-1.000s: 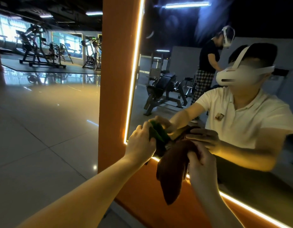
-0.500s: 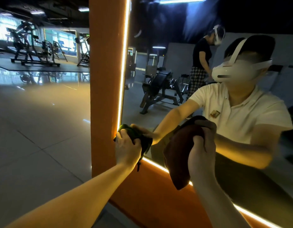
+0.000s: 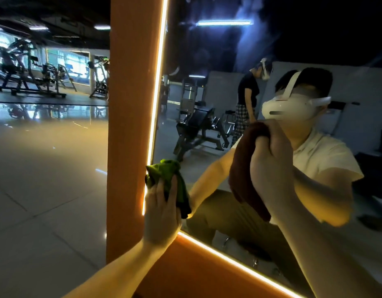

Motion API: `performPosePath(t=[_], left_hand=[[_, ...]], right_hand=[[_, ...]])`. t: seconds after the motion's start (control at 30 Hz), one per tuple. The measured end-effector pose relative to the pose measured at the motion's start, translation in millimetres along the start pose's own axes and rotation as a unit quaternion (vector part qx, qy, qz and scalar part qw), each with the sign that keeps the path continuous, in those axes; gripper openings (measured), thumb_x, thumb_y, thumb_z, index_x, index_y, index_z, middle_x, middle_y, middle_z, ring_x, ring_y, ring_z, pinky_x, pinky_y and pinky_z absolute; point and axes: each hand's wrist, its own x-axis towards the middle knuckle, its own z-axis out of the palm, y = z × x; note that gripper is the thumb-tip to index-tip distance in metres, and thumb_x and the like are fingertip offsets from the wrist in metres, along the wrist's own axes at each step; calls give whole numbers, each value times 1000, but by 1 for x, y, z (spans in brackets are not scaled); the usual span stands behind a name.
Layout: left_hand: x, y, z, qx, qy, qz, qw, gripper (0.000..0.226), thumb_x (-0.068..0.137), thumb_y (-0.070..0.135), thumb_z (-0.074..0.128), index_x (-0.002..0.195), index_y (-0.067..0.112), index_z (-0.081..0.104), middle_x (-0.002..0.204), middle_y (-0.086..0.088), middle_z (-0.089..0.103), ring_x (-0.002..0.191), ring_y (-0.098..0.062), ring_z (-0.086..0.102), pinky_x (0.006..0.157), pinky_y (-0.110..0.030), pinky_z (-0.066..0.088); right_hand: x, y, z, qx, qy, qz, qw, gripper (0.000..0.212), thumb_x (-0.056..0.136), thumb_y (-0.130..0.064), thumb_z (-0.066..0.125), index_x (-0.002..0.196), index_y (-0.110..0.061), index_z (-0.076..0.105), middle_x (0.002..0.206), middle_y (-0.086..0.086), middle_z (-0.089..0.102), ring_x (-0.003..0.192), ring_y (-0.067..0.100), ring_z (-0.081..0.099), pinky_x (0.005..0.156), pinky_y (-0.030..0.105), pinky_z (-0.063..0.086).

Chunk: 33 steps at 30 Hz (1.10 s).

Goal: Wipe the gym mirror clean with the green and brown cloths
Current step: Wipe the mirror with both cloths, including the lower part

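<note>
Right hand [image 3: 269, 168] gripping brown cloth [image 3: 243, 164], now higher on mirror [image 3: 207, 61] than half second ago; hands further apart. Left hand [image 3: 162, 214] clutching green cloth [image 3: 168, 175], risen slightly, at mirror's left edge against vertical light strip [image 3: 159, 82], beside orange frame [image 3: 130, 125]. Bottom corner of glass just below left hand. Open glass above both cloths and between them. Tiled floor [image 3: 46, 168] left of frame.

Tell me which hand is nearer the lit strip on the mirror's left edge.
Left. The left hand, gripping the green cloth, sits right at the lit strip; the right hand, holding the brown cloth, is farther right and higher, over the mirror.
</note>
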Motion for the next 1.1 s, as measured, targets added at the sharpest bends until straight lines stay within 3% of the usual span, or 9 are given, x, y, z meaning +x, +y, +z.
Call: performPosePath(t=[0.17,0.3,0.37,0.5,0.6,0.67,0.77,0.9,1.1], left_hand=[[52,24,-17,-37,2,-5,999,60,111,43,23,151,6,47,144,-32,47,120,-45,54,96,-55,48],[175,47,-32,-83,109,8,990,66,105,42,22,149,3,51,156,-31,38,138,-47,44,110,-59,38],[223,54,-32,-89,139,2,986,67,105,40,21,154,0,42,163,-28,29,151,-45,30,118,-61,30],[230,60,-13,-118,125,-47,984,69,104,32,30,161,-3,18,170,-25,11,159,-38,7,125,-62,16],[185,48,-4,-88,76,42,992,71,107,37,32,159,-6,11,169,-29,5,158,-43,1,126,-62,9],[167,43,-10,-105,51,38,992,73,109,46,21,161,-5,12,170,-26,3,159,-40,1,127,-60,12],[218,50,-28,-126,61,-15,990,73,107,44,24,162,-2,13,170,-24,8,158,-41,9,123,-63,22],[308,53,-35,-106,108,-27,988,70,106,31,43,162,-1,16,170,-24,13,158,-39,11,124,-58,20],[170,21,-28,-117,12,123,985,72,108,43,26,161,-5,17,173,-15,3,160,-33,6,127,-55,19]], right_hand=[[21,-7,-4,-102,17,-175,979,36,95,-37,31,96,-15,59,76,3,58,69,23,57,63,45,51],[49,-23,-5,-285,32,-303,909,29,97,-38,49,112,-13,53,93,8,61,75,24,61,58,41,54],[71,-30,-6,-367,65,-341,863,28,97,-25,57,120,-10,49,105,17,58,81,30,61,63,41,55],[116,-34,-11,-448,145,-381,796,37,95,-13,51,131,-6,50,124,26,55,112,43,53,94,52,42],[126,-27,-9,-474,108,-369,792,44,97,-20,57,138,-5,51,144,25,48,134,40,39,115,56,29],[124,-27,-6,-490,63,-364,790,52,99,-32,54,143,-4,48,151,24,43,142,38,34,121,58,23],[124,-28,-6,-521,34,-358,774,53,103,-32,47,147,-4,44,155,23,41,147,38,33,124,58,18],[126,-25,-6,-530,23,-385,756,54,96,-21,54,146,-2,48,153,23,47,147,38,37,124,59,18],[128,-24,-6,-505,38,-400,764,49,93,-9,57,141,-2,54,147,22,53,144,37,42,124,58,21]])
